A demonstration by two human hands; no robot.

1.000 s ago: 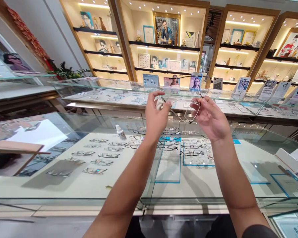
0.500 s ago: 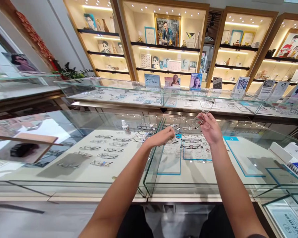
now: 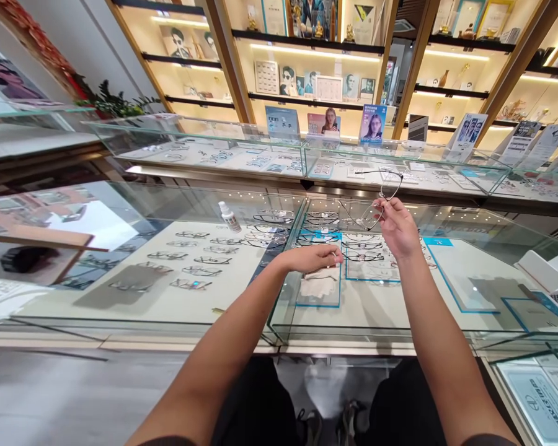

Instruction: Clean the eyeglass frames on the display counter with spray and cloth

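My right hand is raised over the glass counter, thumb and fingers pinching a pair of thin-rimmed eyeglasses near the bridge. The eyeglasses are tilted, one lens above the fingers and the other to their left. Lower and to the left, my left hand hovers above the counter, its fingers curled together at the tips. What they hold, if anything, I cannot make out. Just beneath them shows a pale, wrinkled patch, either cloth or a reflection. Rows of spectacle frames lie around and beyond the hands.
A white spray bottle stands on the counter to the left, near more eyeglasses. White boxes sit at the right end. Beyond runs a second glass case with upright cards. The near counter edge is in front of my legs.
The view has tipped downward. My left hand has shifted slightly right, closer to my right hand, and the pale patch now shows beneath it. My right hand still holds up the eyeglasses.
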